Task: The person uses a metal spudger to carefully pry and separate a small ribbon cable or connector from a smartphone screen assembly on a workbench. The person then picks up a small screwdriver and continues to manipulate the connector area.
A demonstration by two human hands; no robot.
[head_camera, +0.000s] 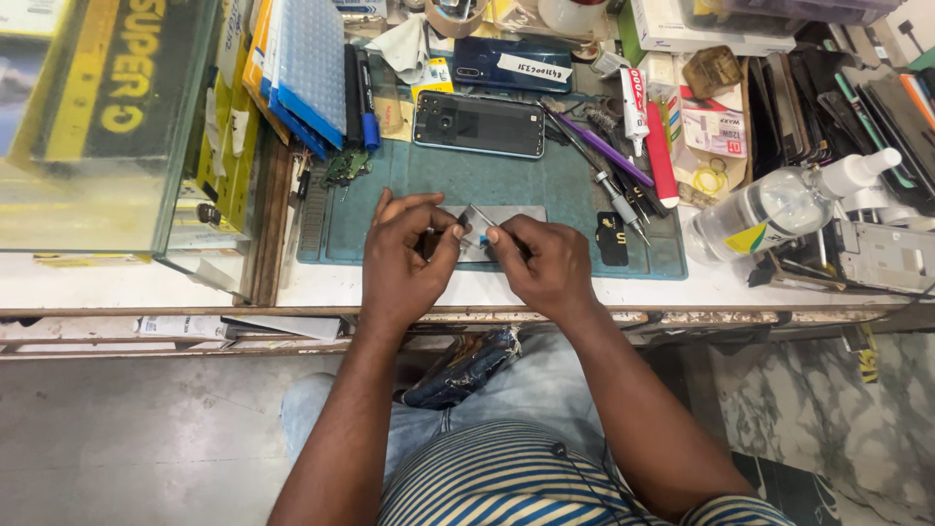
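Observation:
My left hand point(407, 255) and my right hand point(542, 263) meet over a teal work mat point(506, 190) at the bench's front edge. A thin metal tool, likely tweezers point(481, 216), is pinched in my right hand, its tip against a small part held in my left fingers. Under both hands lies a flat grey metal plate point(511, 216). Farther back on the mat rests a phone with its back opened point(478, 124), and behind it a dark blue phone point(512, 64) with a white sticker.
Screwdrivers and a purple pry tool point(612, 166) lie right of the mat, beside a red-capped tube point(658, 161). A clear plastic bottle point(779, 205) lies at right. A glass case point(107, 117) stands at left. Blue boxes point(307, 73) sit at the back left.

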